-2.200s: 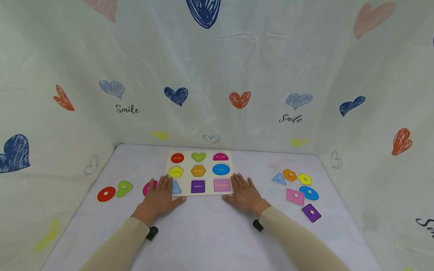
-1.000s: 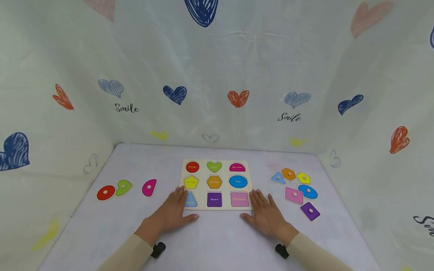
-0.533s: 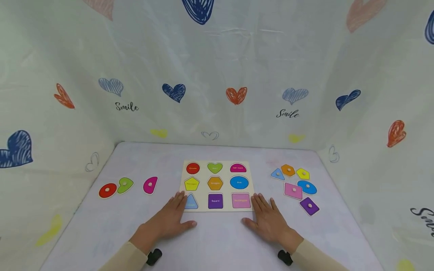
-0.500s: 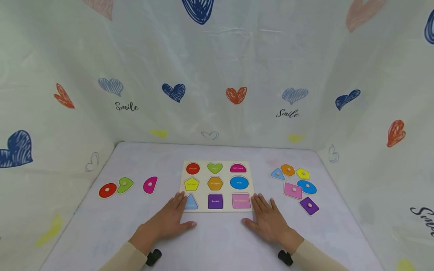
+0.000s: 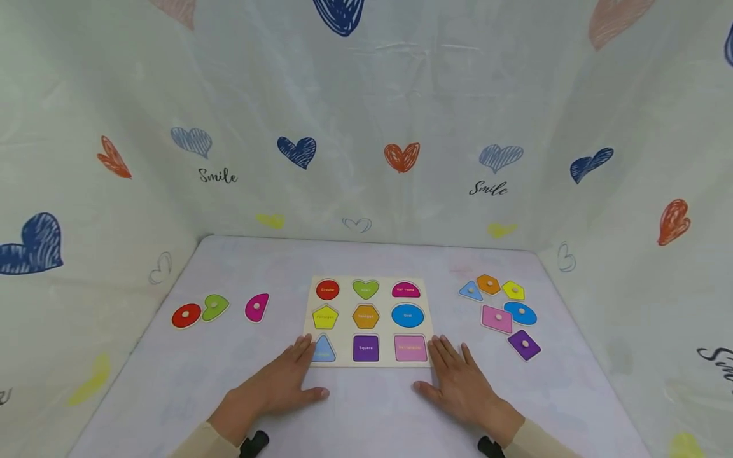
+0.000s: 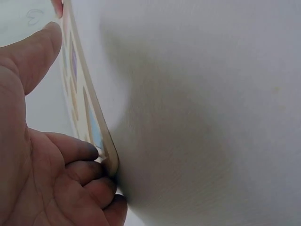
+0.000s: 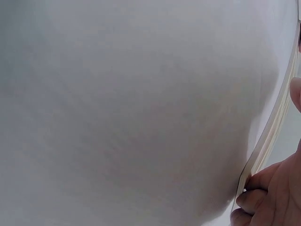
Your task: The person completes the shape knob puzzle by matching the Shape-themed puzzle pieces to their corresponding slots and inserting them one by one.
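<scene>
A cream shape-puzzle board [image 5: 379,304] lies flat in the middle of the table, its recesses printed with coloured, labelled shapes. My left hand [image 5: 280,381] lies with straight fingers at the board's near left corner, by the blue triangle recess [image 5: 324,349]. At the near right corner, beside the pink rectangle recess [image 5: 410,348], my right hand [image 5: 464,388] touches the edge with extended fingers. Both thumbs point inward, below the near edge. In the left wrist view, fingertips [image 6: 101,190] meet the board's corner. The right wrist view shows fingers [image 7: 251,202] against the board's edge [image 7: 263,150].
Left of the board lie knobbed puzzle pieces: a red circle [image 5: 186,315], a green heart [image 5: 215,308] and a magenta half-round [image 5: 257,308]. Several more lie to the right, among them an orange hexagon [image 5: 488,284], a blue oval [image 5: 520,313] and a purple square [image 5: 524,345].
Over the two seconds, both hands and the board have shifted right and nearer to me. The magenta half-round, partly covered before by my left hand, is now uncovered. The other loose pieces stay put.
</scene>
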Motion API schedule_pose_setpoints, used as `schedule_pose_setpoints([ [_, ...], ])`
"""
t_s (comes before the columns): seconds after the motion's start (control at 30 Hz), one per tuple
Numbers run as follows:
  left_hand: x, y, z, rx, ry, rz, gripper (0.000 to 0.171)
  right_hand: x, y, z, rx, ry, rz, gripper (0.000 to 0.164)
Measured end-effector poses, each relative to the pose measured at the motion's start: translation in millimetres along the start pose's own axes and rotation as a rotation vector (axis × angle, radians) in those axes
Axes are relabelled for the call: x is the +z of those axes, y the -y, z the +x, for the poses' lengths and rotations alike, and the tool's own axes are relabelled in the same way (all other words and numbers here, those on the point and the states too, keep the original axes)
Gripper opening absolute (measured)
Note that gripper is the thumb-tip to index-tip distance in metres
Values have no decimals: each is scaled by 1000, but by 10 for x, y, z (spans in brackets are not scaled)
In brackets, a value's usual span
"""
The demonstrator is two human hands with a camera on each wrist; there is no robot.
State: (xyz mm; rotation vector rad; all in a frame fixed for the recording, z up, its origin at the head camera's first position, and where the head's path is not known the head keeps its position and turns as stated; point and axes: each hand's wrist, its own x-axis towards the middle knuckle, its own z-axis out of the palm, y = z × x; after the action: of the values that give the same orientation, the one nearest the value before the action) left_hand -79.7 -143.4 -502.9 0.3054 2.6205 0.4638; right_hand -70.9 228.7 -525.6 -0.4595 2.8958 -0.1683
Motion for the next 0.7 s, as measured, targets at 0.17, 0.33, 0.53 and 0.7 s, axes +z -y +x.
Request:
schedule_pose_setpoints([
  [0.17,42,-4,-58,-16,12,-14,111,30,-10,-61,5,11,15,96],
  [0.33,106,42,-65,-3,-36,-10,102,33,-24,-82,-16,-11,27,90],
  [0.53,95,111,7,68,-141,43,97,5,-69,-18,-32,-45,1,83],
  [0.7,59,145,125,83,-174,76,103,-20,-131,110,-59,-42,-20,87],
])
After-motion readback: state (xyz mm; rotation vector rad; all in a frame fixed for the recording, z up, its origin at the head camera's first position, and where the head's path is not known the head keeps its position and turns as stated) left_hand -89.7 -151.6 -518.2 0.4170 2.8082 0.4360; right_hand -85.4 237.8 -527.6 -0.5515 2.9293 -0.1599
